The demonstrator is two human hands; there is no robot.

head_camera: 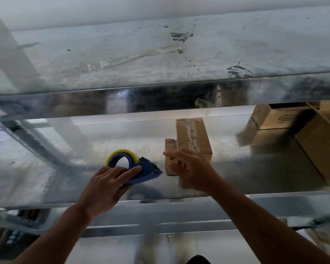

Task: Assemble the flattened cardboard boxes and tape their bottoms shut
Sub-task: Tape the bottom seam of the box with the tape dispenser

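1 small box (193,139) sits taped on the shelf (74,149); left hand (105,184) grips the tape dispenser (133,168) beside it, right hand (191,168) fingers spread, more boxes likely remaining.

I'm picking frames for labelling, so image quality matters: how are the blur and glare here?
Head view: right hand is motion-blurred over the small box; left hand on the tape dispenser is sharper; the metal shelf shows glare and reflections; wide-angle bowing bends the shelf edges.

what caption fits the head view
Left hand grips a blue tape dispenser on a metal shelf; right hand reaches a small box.
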